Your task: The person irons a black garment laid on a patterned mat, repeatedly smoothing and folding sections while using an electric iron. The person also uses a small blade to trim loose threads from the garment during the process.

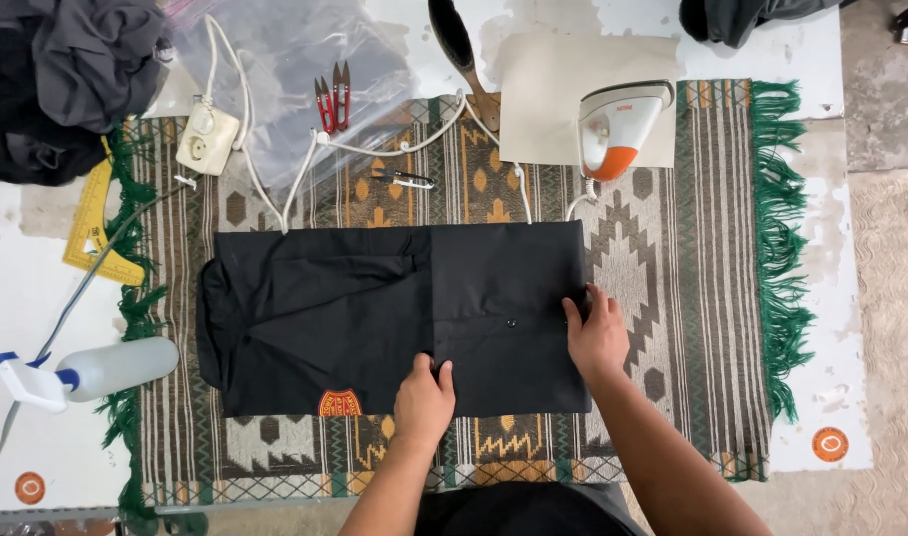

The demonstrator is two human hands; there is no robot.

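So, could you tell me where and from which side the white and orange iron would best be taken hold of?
Probably by its white handle, coming from above. The iron sits on the beige cloth beyond the folded black garment, handle uppermost. Its cord trails off toward the left, so reaching from the right hand side likely avoids it. The left hand rests on the garment.

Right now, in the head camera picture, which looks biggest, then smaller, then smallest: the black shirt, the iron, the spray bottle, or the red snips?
1. Black shirt, by far the largest.
2. Spray bottle and iron look about alike; too close to rank.
3. Red snips, smallest.
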